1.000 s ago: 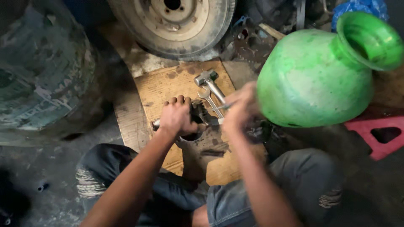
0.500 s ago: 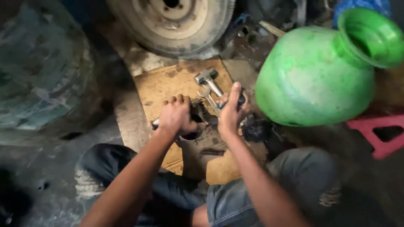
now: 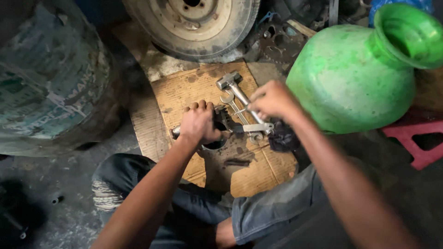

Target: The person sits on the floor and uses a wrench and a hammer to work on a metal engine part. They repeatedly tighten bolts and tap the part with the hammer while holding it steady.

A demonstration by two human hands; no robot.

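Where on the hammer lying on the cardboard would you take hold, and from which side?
Probably the hammer's bare metal handle, just below the head, coming from above. It lies flat on the cardboard, head toward the wheel; its lower end runs under the right hand.

Green pot [image 3: 350, 83] crowding right side

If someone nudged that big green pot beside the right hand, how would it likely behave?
The green pot lies on its side, and its body is round, so it would probably roll rather than slide. It looks hollow with an open mouth, so likely light for its size. The red stool beside it may check it.
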